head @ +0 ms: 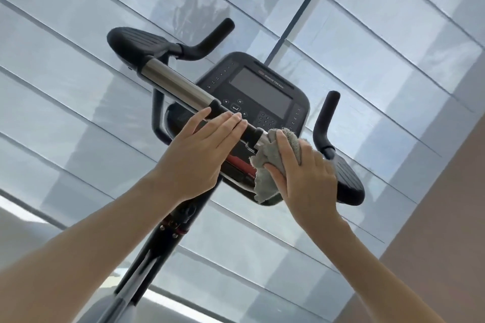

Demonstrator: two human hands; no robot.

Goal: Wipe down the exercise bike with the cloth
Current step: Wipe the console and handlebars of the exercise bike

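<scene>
The exercise bike's black console (259, 94) with a dark screen stands in the middle of the head view, behind a handlebar (178, 84) with a silver metal section. My left hand (199, 155) rests on the bar's black centre part with straight fingers laid over it. Right beside it, my right hand (301, 173) grips a grey cloth (267, 162) wrapped against the bar's right metal section. The cloth's loose end hangs below the bar. Part of that right section is hidden by cloth and hand.
Black elbow pads sit at the bar's ends, one at upper left (136, 44) and one at right (349, 181), each with an upright black grip (325, 118). The bike's post (154, 252) runs down to the lower left. Pale window blinds (380, 60) fill the background.
</scene>
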